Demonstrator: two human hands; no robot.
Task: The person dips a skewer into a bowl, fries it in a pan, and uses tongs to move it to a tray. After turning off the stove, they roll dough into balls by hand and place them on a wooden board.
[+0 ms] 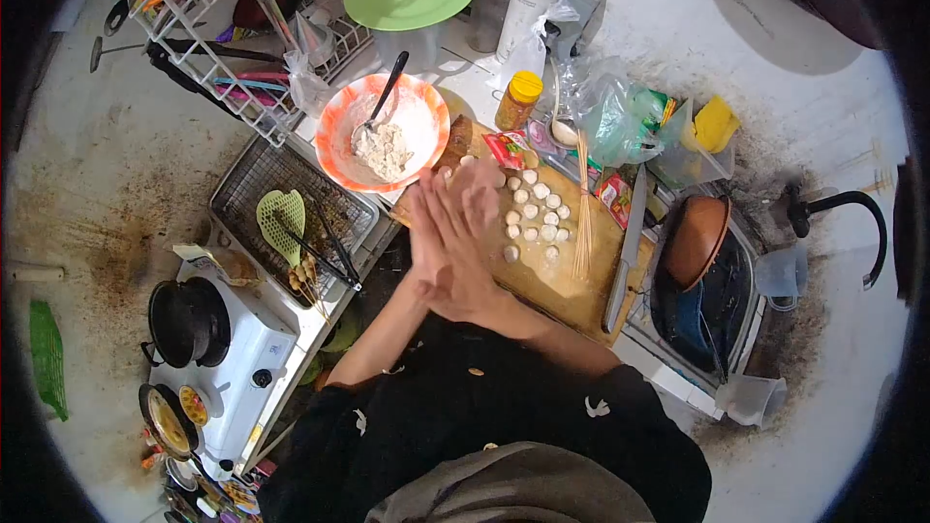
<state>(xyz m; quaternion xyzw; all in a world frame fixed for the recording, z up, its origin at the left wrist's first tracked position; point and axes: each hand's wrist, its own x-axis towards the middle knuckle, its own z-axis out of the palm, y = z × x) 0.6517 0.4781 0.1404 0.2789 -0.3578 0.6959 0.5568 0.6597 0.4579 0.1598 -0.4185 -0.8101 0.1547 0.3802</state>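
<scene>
My left hand [429,237] and my right hand [473,279] are pressed palm to palm above the near left part of a wooden cutting board [552,295]. Their fingers point up and away from me, and the right fingers are smeared by motion. Whatever lies between the palms is hidden. Several small floured dough balls [531,211] are spread on the board to the right of the hands. Just beyond the hands stands an orange-and-white bowl [334,157] with crumbly pale dough [386,153] and a black-handled spoon [390,87] in it.
Bamboo skewers [583,223] and a large knife [625,252] lie on the board's right side. A yellow-lidded jar [517,105] stands behind it. A sink [736,320] is at right. At left are a wire-rack tray [237,169] and a stove [254,344] with a black pot [189,322].
</scene>
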